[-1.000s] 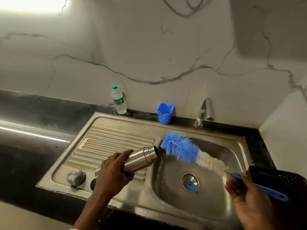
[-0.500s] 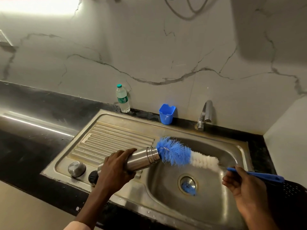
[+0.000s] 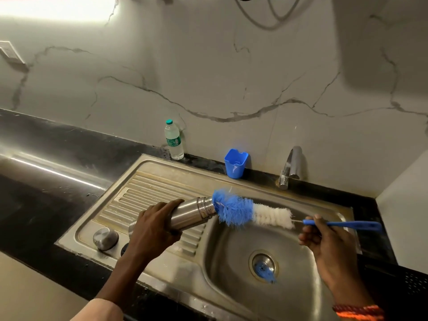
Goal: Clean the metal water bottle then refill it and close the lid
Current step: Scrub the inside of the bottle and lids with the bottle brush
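Head: brush (image 3: 234,209) now at bottle (image 3: 192,213) mouth.

No text could be read; the green label on the plastic bottle (image 3: 174,141) at the counter's back edge was too blurred.

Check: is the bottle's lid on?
No: the bottle is open, brush at its mouth; the lid lies on the drainboard.

Dim scene, top-left wall glare, wide-angle edge bending.
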